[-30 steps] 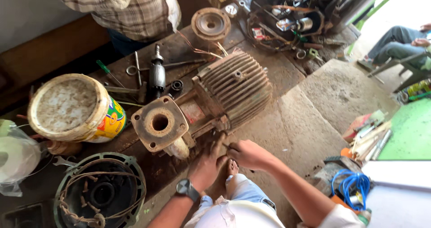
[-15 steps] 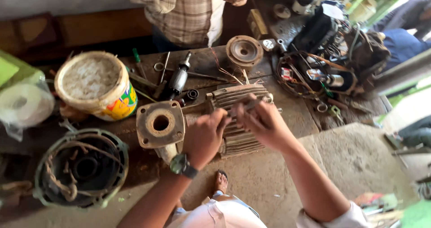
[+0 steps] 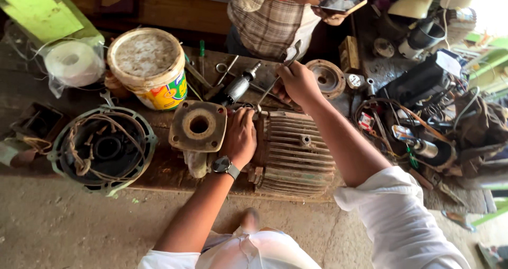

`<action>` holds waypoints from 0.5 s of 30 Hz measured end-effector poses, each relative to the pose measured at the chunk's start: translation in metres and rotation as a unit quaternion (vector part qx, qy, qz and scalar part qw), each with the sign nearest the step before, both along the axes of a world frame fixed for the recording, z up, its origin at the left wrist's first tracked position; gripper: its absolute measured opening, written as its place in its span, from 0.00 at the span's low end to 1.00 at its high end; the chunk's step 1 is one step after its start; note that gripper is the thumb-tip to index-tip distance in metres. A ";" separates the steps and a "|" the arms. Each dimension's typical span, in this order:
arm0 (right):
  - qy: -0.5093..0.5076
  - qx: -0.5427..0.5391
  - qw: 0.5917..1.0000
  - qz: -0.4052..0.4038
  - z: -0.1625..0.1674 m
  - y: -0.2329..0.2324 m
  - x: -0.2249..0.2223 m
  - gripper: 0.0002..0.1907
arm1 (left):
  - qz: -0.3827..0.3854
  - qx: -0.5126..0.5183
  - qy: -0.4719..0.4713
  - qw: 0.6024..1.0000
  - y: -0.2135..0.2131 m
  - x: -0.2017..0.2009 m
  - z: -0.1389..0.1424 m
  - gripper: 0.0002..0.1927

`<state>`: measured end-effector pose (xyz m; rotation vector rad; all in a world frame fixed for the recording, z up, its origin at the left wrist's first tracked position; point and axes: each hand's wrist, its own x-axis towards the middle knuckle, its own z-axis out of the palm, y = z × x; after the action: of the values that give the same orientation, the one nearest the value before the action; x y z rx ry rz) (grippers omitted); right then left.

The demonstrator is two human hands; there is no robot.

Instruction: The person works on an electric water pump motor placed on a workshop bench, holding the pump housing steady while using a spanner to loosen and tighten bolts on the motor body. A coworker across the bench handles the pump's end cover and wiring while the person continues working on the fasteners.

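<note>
at the far left a white roll in a clear plastic bag (image 3: 74, 63) sits on the dark wooden bench (image 3: 159, 168), and below it lies a round grey-green stator housing with tangled brown windings (image 3: 103, 148). just to the right, toward the back, stands a white plastic bucket with a yellow printed band, filled with a pale crusty mass (image 3: 150, 65). in front of the bucket lies the rusty cast-iron electric motor with a finned grey body (image 3: 293, 152), on its side along the near edge of the bench, its square rust-brown flange with a round central hole (image 3: 198, 126) turned upward at its left end. the left hand (image 3: 241, 136), a dark wristwatch (image 3: 225, 166) on its wrist, lies palm down with fingers curled over the motor just right of the flange, pressing on the casing. behind it a small dark cylindrical rotor with a shaft (image 3: 238, 86) lies among loose hand tools. the right hand (image 3: 296, 82) is closed in a fist around a slim grey metal wrench (image 3: 276, 77), whose lower end meets the top edge of the motor near the left hand's fingertips. just right of that fist sits a round rusty end cover (image 3: 327, 78). behind the bench a person in a plaid shirt (image 3: 270, 17) holds a phone (image 3: 341, 4). at the right lies a heap of black cables and tool parts (image 3: 423, 110).
</note>
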<state>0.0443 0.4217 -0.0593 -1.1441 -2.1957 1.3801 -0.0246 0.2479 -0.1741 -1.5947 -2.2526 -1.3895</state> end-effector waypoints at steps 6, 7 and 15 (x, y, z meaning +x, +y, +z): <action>-0.045 -0.037 0.998 0.036 0.002 0.011 -0.017 0.17 | 0.005 -0.006 0.009 1.000 -0.003 -0.001 0.004 0.19; -0.043 -0.035 0.998 0.041 0.004 0.014 -0.020 0.16 | 0.004 0.005 0.032 0.999 -0.002 -0.002 0.005 0.19; -0.179 0.022 0.977 0.115 0.005 0.022 -0.057 0.16 | -0.019 0.012 0.022 0.999 0.004 -0.005 -0.007 0.19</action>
<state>-0.0129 0.4439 -0.0542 -1.2338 -2.6722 1.2819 -0.0298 0.2517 -0.1816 -1.6526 -2.1827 -1.3705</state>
